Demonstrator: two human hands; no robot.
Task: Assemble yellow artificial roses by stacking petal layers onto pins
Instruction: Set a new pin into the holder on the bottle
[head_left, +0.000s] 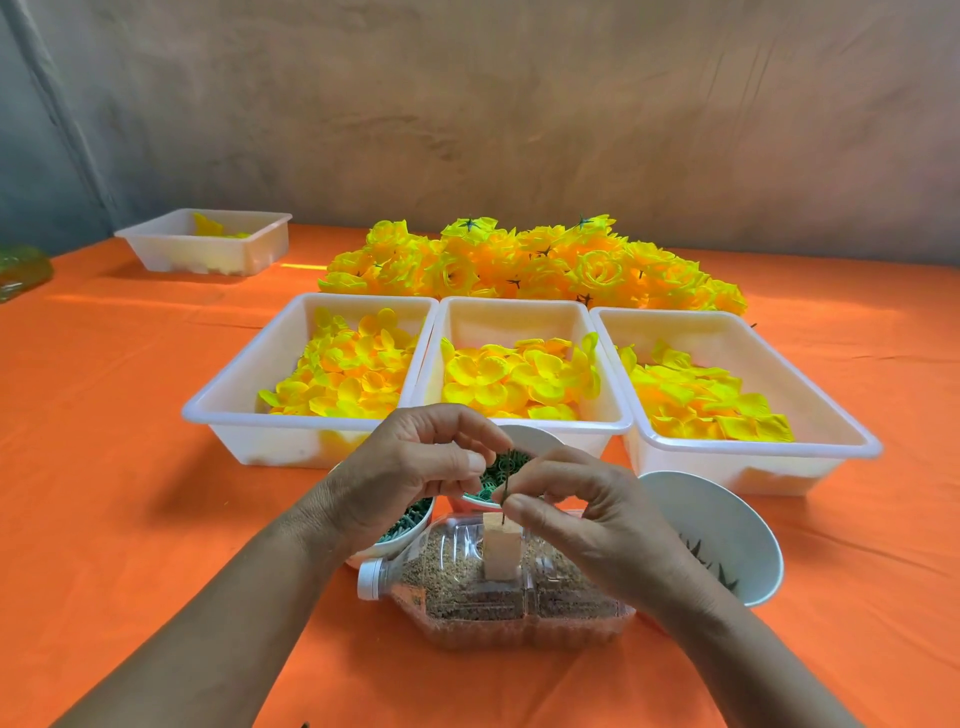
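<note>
Orange cloth (130, 467) covers my table. Nearest me, a clear plastic bottle (467, 597) lies on its side, filled with gritty sand, with a pale wooden block (501, 553) seated in it. A thin dark pin (505, 486) stands upright from the block. My right hand (587, 514) pinches its lower shaft and my left hand (415, 467) pinches near its top. Straight beyond, the middle tray (519, 304) of soft yellow petals (519, 374) lies closest to both hands. Ruffled finished roses (545, 265) heap behind.
</note>
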